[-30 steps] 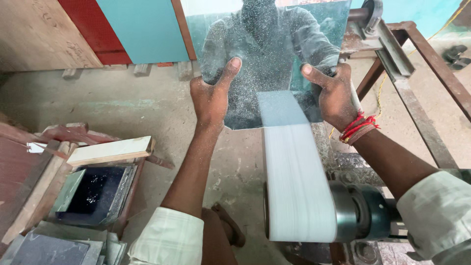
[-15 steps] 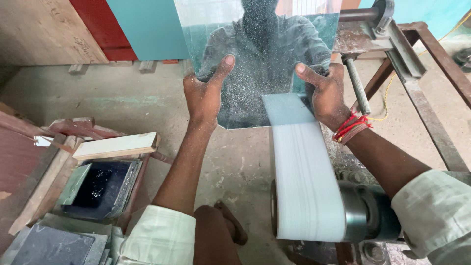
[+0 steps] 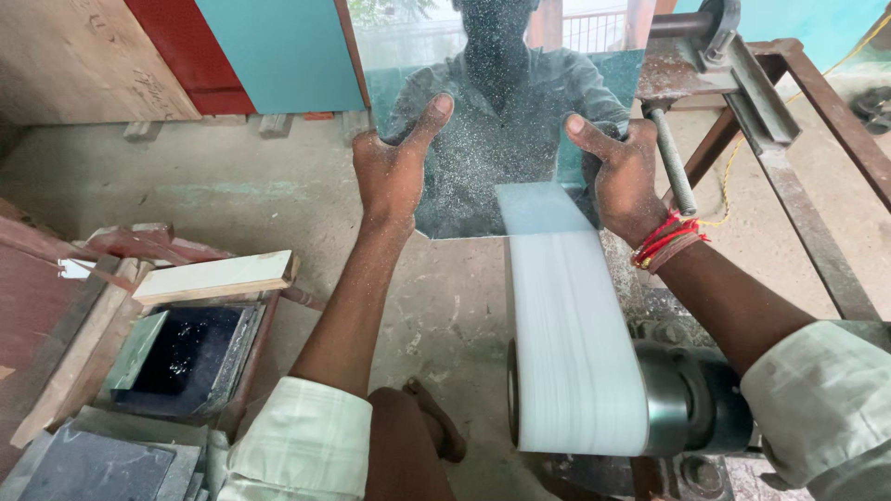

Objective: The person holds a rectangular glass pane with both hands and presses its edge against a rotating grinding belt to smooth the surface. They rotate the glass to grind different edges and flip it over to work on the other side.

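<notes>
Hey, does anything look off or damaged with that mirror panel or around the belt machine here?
The mirror is speckled with fine dust, and its lower left corner looks clipped. Both the left hand and right hand grip it bare above the white belt.

One mirror pane (image 3: 501, 121), one sanding belt (image 3: 571, 334), two hands (both gripping).

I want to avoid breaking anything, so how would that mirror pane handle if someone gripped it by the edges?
The mirror pane looks stiff: it stays flat between the left hand and right hand. Being thin glass, it is probably fragile and chips easily, especially where its lower edge meets the white sanding belt. Speckled dust on its smooth face could make it slippery.
</notes>
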